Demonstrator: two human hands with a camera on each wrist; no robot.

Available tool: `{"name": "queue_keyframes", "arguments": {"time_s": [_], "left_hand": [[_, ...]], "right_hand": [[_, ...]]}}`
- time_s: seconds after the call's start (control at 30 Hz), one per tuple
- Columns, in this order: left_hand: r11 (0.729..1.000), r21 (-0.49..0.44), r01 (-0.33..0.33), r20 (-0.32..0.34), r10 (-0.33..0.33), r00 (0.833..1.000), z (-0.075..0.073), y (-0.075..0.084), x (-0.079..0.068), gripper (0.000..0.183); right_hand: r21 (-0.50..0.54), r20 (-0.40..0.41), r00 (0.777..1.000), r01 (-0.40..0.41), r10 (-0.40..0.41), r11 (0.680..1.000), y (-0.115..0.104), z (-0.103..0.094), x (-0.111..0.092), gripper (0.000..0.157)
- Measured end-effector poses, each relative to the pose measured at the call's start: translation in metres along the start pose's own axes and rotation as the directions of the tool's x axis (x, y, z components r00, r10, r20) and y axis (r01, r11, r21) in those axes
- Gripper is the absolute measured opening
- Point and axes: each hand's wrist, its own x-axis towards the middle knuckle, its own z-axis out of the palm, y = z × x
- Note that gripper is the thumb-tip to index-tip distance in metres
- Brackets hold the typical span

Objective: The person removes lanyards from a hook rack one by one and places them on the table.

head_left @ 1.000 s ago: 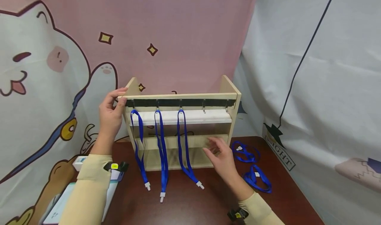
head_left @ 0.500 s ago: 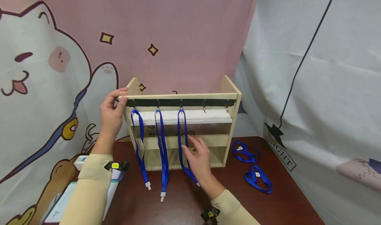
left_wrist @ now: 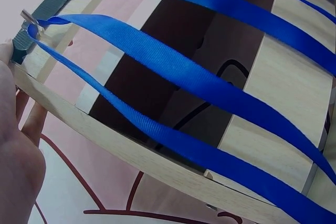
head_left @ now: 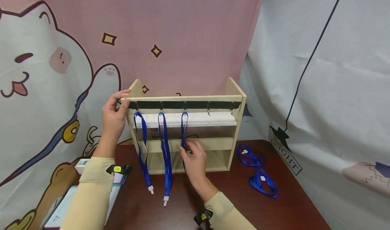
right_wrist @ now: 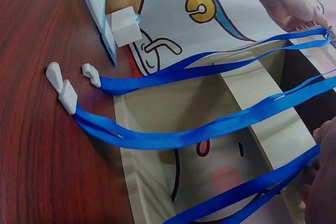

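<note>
A light wooden rack [head_left: 195,98] stands on the dark table, with a row of metal hooks on a black strip [head_left: 196,105]. Three blue lanyards hang from it: a left one [head_left: 142,159], a middle one [head_left: 167,162] and a third lanyard [head_left: 183,130]. My left hand [head_left: 114,116] grips the rack's upper left corner, thumb in front. My right hand [head_left: 195,160] pinches the third lanyard about halfway down; in the right wrist view its straps [right_wrist: 241,190] run together at the fingers. This lanyard's lower end is hidden behind the hand in the head view.
Two hooks [head_left: 208,113] at the right carry nothing. Two coiled blue lanyards, one farther back [head_left: 255,162] and one nearer [head_left: 257,186], lie on the table right of the rack. A white box [head_left: 81,165] and flat white-and-blue items lie by my left forearm.
My right hand has moved left from the rack's right part to the third lanyard and taken hold of it, drawing its straps together and leftward. The left hand has stayed on the corner.
</note>
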Motion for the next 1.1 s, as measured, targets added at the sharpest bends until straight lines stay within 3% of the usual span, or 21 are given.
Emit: {"name": "queue_keyframes", "arguments": {"time_s": [0.43,0.67,0.87,1.1], "left_hand": [[1.000,0.012,-0.014,0.002,0.013,1.000,0.001,0.003,0.000,0.026],[1.000,0.014,-0.021,0.000,0.021,1.000,0.000,0.002,0.001,0.025],[1.000,0.011,-0.013,0.006,0.013,1.000,0.000,0.002,0.000,0.026],[1.000,0.028,0.001,0.005,-0.001,1.000,-0.001,-0.001,-0.002,0.030]], "right_hand": [[0.053,-0.025,1.000,0.011,-0.010,0.999,0.002,0.008,0.000,0.004],[0.175,0.007,0.999,-0.053,0.052,0.983,-0.004,0.002,0.002,0.007],[0.196,0.035,0.994,-0.106,0.101,0.975,-0.013,-0.006,0.010,0.007],[0.266,0.038,0.994,-0.108,0.101,0.958,-0.026,-0.017,0.023,0.007]]}}
